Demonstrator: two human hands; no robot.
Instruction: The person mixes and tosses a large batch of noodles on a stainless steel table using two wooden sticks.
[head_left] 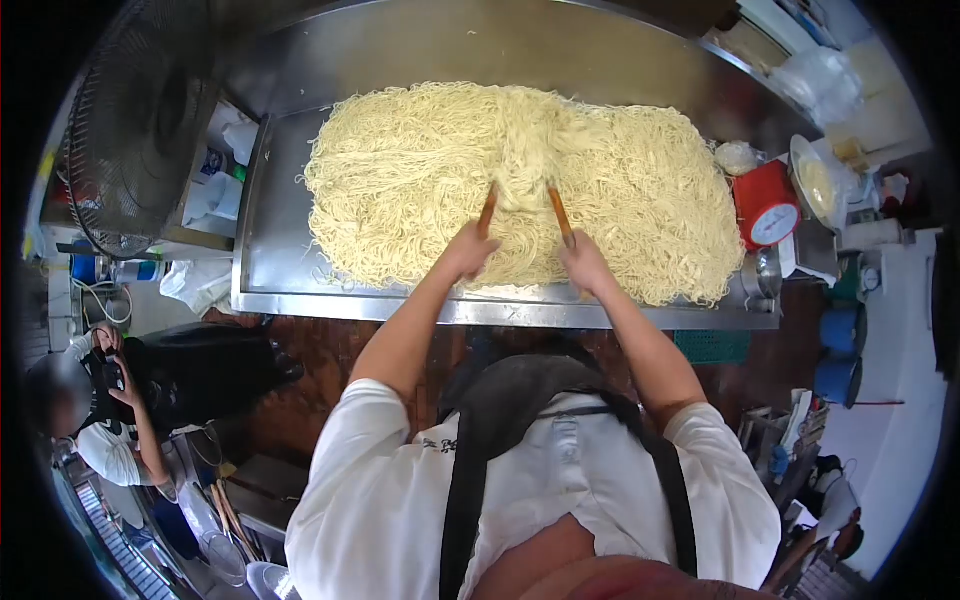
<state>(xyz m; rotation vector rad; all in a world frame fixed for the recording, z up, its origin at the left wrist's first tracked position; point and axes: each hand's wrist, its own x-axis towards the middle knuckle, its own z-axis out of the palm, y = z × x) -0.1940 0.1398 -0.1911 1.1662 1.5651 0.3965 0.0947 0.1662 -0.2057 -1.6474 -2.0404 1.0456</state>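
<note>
Left hand (468, 252), right hand (584, 265) grip sticks (487, 211), seemingly dug into noodles (400, 180).

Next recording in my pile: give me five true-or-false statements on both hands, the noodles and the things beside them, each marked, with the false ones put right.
1. The left hand grips a slim, brown, wood-coloured stick. True.
2. The right hand is empty. False: it grips a second slim brown stick.
3. The pale yellow, stringy noodles lie spread over a broad, silver metal work surface. True.
4. The red scale with a round white dial stands at the left end of the noodles in the picture. False: it stands at their right end.
5. A large round fan with a wire guard shows at the picture's left. True.
</note>
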